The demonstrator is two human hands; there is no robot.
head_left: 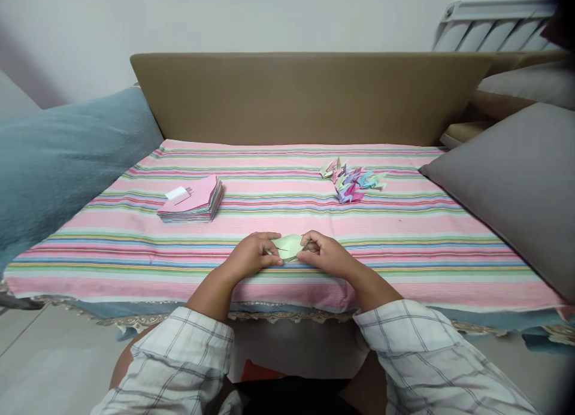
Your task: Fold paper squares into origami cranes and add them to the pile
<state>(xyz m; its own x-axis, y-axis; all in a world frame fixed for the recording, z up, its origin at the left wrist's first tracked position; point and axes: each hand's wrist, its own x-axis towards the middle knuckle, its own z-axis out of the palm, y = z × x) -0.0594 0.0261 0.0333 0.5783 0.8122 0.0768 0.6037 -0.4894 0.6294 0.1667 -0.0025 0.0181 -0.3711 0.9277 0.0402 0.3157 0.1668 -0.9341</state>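
Note:
A small piece of pale green folded paper lies between my hands, close to the front edge of the striped cloth. My left hand pinches its left end between thumb and fingers. At the right end, my right hand grips the paper with curled fingers. A dark slit or fold line shows near the left part of the paper. The fingers cover both ends, so the full folded shape is hidden.
A stack of coloured paper sheets sits to the left, with a white plug adapter on top. Several folded paper cranes cluster at the back right. A blue cushion and a grey cushion flank the striped cloth.

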